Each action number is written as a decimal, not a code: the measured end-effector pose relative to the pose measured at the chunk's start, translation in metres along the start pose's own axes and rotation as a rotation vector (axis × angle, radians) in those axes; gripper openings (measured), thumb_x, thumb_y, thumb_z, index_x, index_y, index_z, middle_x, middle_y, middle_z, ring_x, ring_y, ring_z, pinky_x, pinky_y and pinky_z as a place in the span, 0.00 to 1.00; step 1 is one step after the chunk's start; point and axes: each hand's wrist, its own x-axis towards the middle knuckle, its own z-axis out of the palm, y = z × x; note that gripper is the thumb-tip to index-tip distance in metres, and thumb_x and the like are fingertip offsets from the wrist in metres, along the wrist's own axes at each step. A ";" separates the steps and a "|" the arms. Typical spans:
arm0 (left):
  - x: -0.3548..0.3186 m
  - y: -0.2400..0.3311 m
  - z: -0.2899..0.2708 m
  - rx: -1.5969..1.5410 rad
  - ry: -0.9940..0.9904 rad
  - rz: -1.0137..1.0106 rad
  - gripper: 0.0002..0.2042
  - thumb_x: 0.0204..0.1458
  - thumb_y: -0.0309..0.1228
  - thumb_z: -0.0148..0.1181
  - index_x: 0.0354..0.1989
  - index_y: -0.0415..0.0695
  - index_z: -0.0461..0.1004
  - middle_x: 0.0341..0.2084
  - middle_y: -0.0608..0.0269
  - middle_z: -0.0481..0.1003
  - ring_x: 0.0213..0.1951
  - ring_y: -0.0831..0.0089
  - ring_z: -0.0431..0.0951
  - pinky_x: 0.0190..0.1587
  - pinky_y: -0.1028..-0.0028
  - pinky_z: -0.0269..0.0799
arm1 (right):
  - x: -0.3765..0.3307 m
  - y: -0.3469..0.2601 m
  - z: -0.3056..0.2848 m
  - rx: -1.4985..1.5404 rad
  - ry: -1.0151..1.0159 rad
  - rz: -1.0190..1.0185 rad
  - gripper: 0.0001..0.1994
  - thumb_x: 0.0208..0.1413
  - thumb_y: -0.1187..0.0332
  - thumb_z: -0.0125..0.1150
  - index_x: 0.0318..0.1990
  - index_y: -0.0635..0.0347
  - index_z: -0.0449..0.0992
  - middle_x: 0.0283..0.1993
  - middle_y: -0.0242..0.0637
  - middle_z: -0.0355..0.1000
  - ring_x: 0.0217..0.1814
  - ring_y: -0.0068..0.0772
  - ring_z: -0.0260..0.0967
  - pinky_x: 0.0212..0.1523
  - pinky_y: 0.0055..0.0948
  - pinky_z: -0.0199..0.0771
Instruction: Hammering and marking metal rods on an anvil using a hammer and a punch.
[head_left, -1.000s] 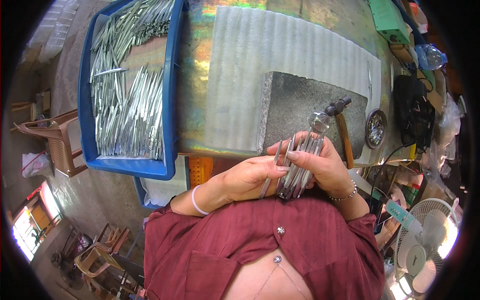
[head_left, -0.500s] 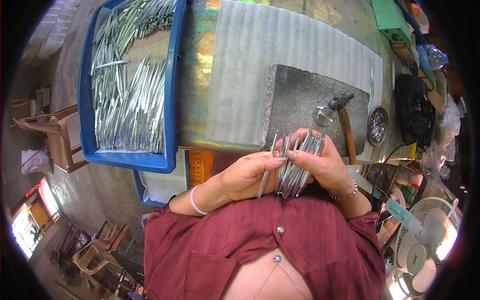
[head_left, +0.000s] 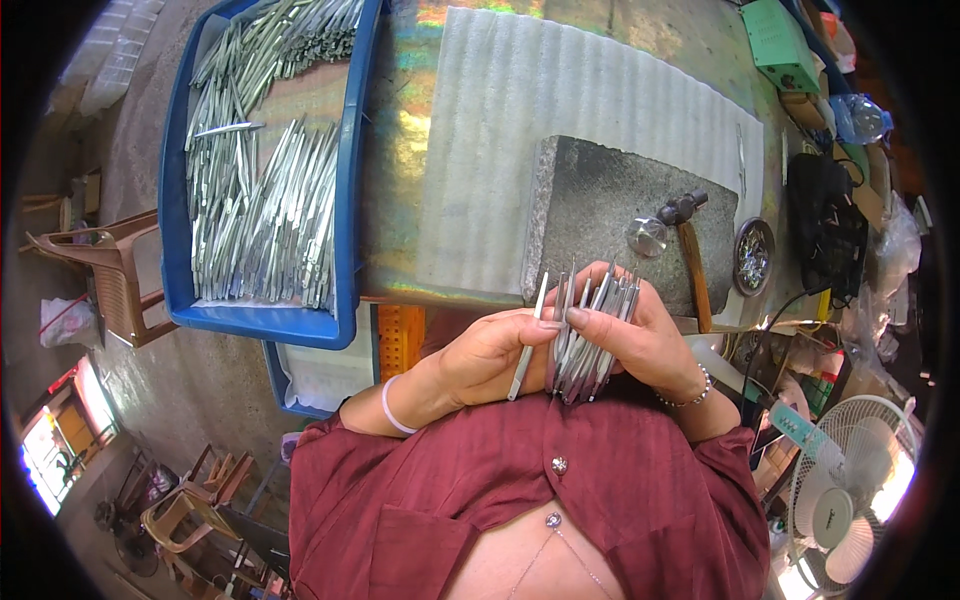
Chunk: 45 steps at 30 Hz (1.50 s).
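The right hand [head_left: 640, 340] grips a bundle of thin metal strips [head_left: 590, 330] with closed fingers, and the strips stand like a fan in front of the chest, just below the edge of the tabletop [head_left: 400, 200]. The left hand [head_left: 490, 355] is closed on a single strip [head_left: 528, 335], pinched between thumb and fingers, just beside the bundle. On the tabletop, a grey stone block [head_left: 600, 210] carries a hammer [head_left: 688, 250]. At the left, a blue tray [head_left: 350, 200] holds many more strips of the same kind.
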 end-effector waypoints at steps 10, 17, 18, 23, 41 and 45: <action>-0.001 0.001 -0.004 0.099 -0.051 -0.042 0.24 0.55 0.32 0.49 0.58 0.33 0.55 0.54 0.50 0.64 0.56 0.62 0.66 0.59 0.59 0.60 | -0.002 -0.002 0.000 -0.034 0.016 0.010 0.12 0.56 0.72 0.56 0.46 0.66 0.67 0.39 0.35 0.74 0.42 0.20 0.70 0.44 0.22 0.70; 0.002 0.001 0.008 0.259 0.013 -0.038 0.19 0.57 0.29 0.48 0.56 0.35 0.59 0.47 0.53 0.70 0.50 0.66 0.71 0.54 0.68 0.66 | -0.003 -0.006 0.013 0.128 0.067 -0.094 0.26 0.54 0.73 0.57 0.59 0.64 0.57 0.53 0.47 0.66 0.51 0.32 0.68 0.51 0.31 0.69; 0.002 0.001 0.009 0.311 -0.002 -0.054 0.18 0.58 0.29 0.48 0.56 0.36 0.60 0.44 0.55 0.71 0.48 0.69 0.73 0.52 0.70 0.68 | -0.003 -0.006 0.013 0.134 0.101 -0.149 0.28 0.53 0.72 0.58 0.61 0.62 0.56 0.55 0.49 0.65 0.52 0.35 0.68 0.53 0.34 0.69; 0.005 0.000 0.014 0.403 -0.006 -0.095 0.13 0.58 0.30 0.51 0.49 0.36 0.68 0.39 0.58 0.75 0.45 0.69 0.74 0.51 0.72 0.68 | -0.002 0.001 0.005 0.105 0.028 -0.196 0.23 0.53 0.73 0.57 0.57 0.62 0.60 0.54 0.47 0.66 0.52 0.36 0.68 0.54 0.35 0.69; 0.008 0.003 0.010 0.325 -0.010 -0.092 0.14 0.55 0.29 0.55 0.48 0.37 0.69 0.40 0.57 0.75 0.45 0.71 0.74 0.50 0.74 0.69 | 0.001 -0.002 0.000 0.098 0.004 -0.096 0.28 0.53 0.72 0.58 0.61 0.62 0.55 0.52 0.50 0.67 0.51 0.35 0.69 0.53 0.34 0.70; 0.011 0.002 0.011 0.407 0.011 -0.090 0.16 0.51 0.25 0.60 0.48 0.39 0.68 0.38 0.59 0.75 0.42 0.72 0.76 0.47 0.74 0.71 | 0.003 -0.001 0.003 0.028 -0.018 -0.102 0.35 0.51 0.72 0.60 0.64 0.60 0.48 0.53 0.51 0.66 0.54 0.38 0.67 0.55 0.36 0.67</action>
